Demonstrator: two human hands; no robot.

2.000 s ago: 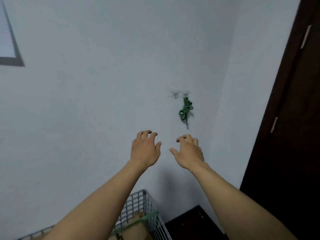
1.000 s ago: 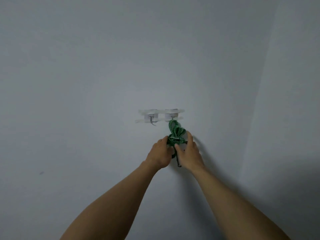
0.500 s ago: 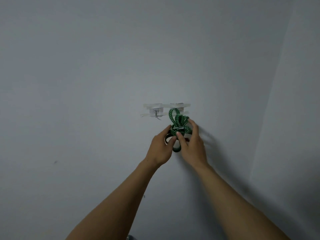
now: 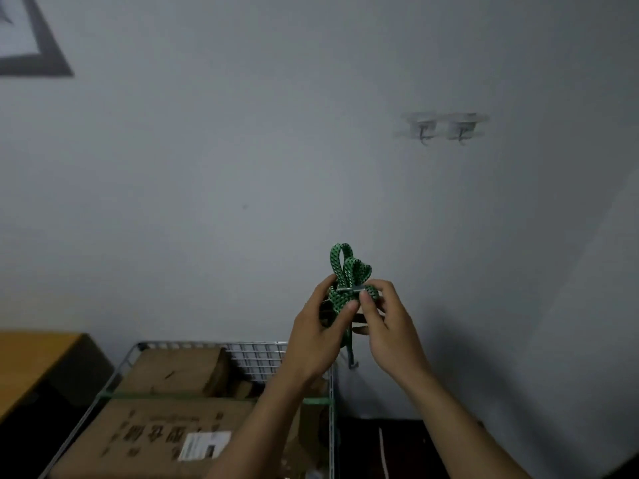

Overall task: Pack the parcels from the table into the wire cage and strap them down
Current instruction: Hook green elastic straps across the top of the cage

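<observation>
A bundled green bungee strap (image 4: 345, 271) with a metal hook is held up in front of the wall. My left hand (image 4: 320, 330) grips its lower coils and my right hand (image 4: 387, 323) pinches the metal hook at its middle. One loose hooked end dangles below my hands. Beneath them stands the wire cage (image 4: 256, 354), filled with brown cardboard parcels (image 4: 166, 430). A green strap (image 4: 155, 395) lies stretched across the parcels from one cage side to the other.
Two small wall hooks (image 4: 442, 127) hang bare at upper right. A wooden table corner (image 4: 31, 361) sits left of the cage. A dark framed picture (image 4: 34, 46) is at top left. Dark floor lies right of the cage.
The green bundle has come off the wall hook and moved down with both hands. The view has tilted down, so the cage and parcels show again.
</observation>
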